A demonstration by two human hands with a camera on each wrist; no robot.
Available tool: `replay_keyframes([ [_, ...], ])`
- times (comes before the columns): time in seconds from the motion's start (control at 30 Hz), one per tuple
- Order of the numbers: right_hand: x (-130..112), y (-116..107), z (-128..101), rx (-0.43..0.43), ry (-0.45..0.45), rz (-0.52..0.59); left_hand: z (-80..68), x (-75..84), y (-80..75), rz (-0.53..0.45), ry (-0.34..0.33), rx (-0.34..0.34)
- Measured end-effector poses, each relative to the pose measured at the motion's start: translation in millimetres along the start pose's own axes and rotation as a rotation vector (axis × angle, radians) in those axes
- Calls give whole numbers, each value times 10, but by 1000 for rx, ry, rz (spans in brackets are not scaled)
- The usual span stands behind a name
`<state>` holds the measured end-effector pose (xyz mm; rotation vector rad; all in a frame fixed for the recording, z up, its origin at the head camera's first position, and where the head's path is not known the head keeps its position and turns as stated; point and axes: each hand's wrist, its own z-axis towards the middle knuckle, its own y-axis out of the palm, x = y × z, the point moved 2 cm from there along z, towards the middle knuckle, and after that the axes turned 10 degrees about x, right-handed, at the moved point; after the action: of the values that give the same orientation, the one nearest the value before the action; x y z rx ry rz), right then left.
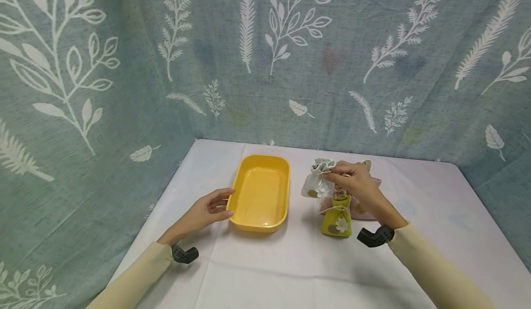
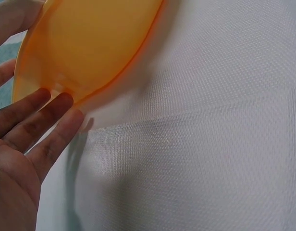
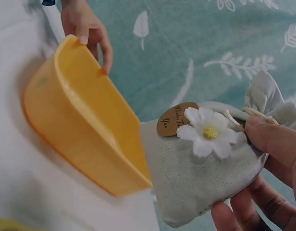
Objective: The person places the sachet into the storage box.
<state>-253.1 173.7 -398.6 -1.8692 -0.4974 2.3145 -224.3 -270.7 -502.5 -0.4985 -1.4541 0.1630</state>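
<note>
My right hand (image 1: 358,184) pinches a pale grey-white drawstring pouch (image 3: 201,173) by its gathered neck, raised above the other pouches. A white cloth flower (image 3: 208,132) and a brown tag (image 3: 174,120) decorate its front. Directly below stands a green pouch (image 1: 337,219) with a white flower, and pink pouches (image 1: 362,210) lie behind it, partly hidden by the hand. At the left side of a yellow plastic tub (image 1: 259,198), my left hand (image 1: 207,210) rests its fingertips on the wall, fingers spread and fairly straight. The tub's floor shows bare.
A white cloth covers the table (image 1: 265,272). Behind and to the left hangs a blue-green curtain (image 1: 249,92) with white leaf prints. Each wrist carries a black camera, the right one (image 1: 375,236) close to the green pouch.
</note>
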Motion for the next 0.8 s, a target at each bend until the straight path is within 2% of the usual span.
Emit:
replay_keyframes([
  [0.2, -33, 303, 196, -19, -6, -12, 6, 12, 13, -17, 6, -12],
  [0.33, -27, 546, 354, -33, -1, 18, 2, 30, 7, -29, 10, -23],
  [0.57, -40, 1010, 624, -80, 40, 69, -5, 14, -18, -26, -2, -18],
  [0.8, -25, 1340, 862, -91, 104, 104, -2, 3, -16, -25, -11, -12],
])
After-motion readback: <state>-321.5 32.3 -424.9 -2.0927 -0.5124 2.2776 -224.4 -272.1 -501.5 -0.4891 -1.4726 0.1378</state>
